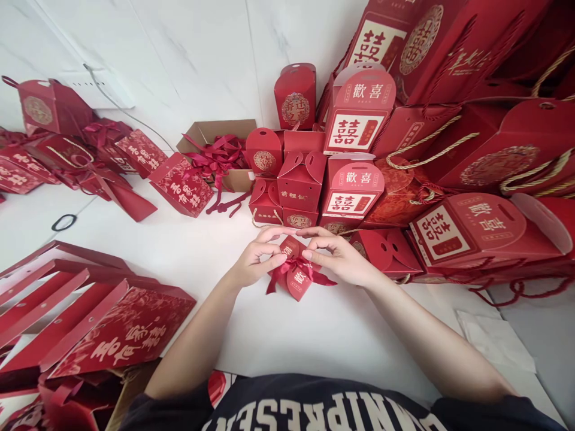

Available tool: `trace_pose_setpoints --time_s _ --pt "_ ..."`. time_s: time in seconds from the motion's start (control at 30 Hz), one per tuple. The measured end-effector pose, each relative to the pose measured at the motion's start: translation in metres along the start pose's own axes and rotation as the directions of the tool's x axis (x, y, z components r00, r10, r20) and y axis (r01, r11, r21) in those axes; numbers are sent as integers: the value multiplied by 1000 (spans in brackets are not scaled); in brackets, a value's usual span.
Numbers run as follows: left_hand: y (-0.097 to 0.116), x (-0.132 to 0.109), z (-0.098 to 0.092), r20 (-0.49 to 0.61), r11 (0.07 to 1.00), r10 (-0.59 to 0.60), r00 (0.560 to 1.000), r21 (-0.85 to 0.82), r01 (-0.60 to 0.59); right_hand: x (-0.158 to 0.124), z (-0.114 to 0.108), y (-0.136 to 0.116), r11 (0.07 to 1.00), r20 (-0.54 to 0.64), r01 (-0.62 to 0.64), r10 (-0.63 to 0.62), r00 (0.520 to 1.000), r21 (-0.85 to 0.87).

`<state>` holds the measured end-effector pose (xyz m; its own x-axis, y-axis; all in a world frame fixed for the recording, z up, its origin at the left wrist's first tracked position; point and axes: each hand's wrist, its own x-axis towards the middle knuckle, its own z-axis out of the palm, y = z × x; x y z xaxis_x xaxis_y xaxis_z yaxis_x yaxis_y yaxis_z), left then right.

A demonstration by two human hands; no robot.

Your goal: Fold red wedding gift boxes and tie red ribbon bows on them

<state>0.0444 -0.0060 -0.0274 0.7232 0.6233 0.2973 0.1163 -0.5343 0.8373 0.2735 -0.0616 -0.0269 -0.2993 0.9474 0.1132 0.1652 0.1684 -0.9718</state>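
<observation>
A small red gift box (pixel 297 286) with gold lettering sits on the white table in front of me, a dark red ribbon bow (pixel 295 264) tied across its top. From the left, my left hand (pixel 263 256) reaches over the box, thumb and a curled finger pinching the bow's left side. My right hand (pixel 335 254) mirrors it, thumb and finger at the bow's right loop. Both index fingers stretch to the box's far edge and nearly meet there. Ribbon tails hang out to both sides. The exact contact of the fingertips is partly hidden.
Stacked red gift boxes (pixel 350 185) stand behind and to the right, some with cord handles. A cardboard box (pixel 242 179) holds loose ribbons. Finished-looking ribboned boxes (pixel 182 185) lie at the back left. Large red boxes (pixel 130 326) fill the near left; a black ring (pixel 64 222) lies beyond.
</observation>
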Motion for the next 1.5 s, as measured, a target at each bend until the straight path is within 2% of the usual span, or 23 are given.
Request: trace_pose_setpoints --time_s 0.13,0.3,0.47,0.6,0.7,0.8,1.07,1.13,1.27,1.33,1.4,1.5 --pt "-7 0 1 10 995 -26 1000 -97 27 1 2 -1 1000 6 1 -1 1000 3" --pt "-10 -3 -8 88 997 -46 995 -50 51 2 3 1 1000 14 -18 18 1000 8" --pt "-8 -2 -6 27 996 -68 997 53 66 2 2 5 999 35 -36 36 999 10" --pt "-7 -1 -3 -13 999 -43 999 -6 43 1 -1 5 1000 61 -16 16 998 -9" --pt "-7 -2 -5 32 998 -18 999 -54 20 1 -2 3 1000 78 14 -12 997 -28" --pt "-7 -3 -8 69 999 -22 997 -27 24 0 0 1 999 71 21 -17 997 -49" --pt "-14 -3 -3 -40 996 -74 996 39 75 1 1 4 997 77 1 4 997 -72" --pt "-15 -2 -1 -53 995 -99 994 14 100 0 1 2 993 64 16 -9 998 -113" --pt "-17 -2 2 -75 990 -137 988 -38 134 -9 7 -15 915 -123 99 -159 980 -392" --pt "-16 -2 3 -76 991 -129 989 -40 126 -15 13 -24 835 -95 132 -215 972 -535" --pt "-15 -2 4 -73 993 -114 991 -38 112 -18 19 -29 774 -20 148 -204 979 -616" --pt "-12 -2 5 -82 994 -107 991 -30 105 -19 22 -29 803 29 130 -139 990 -582"
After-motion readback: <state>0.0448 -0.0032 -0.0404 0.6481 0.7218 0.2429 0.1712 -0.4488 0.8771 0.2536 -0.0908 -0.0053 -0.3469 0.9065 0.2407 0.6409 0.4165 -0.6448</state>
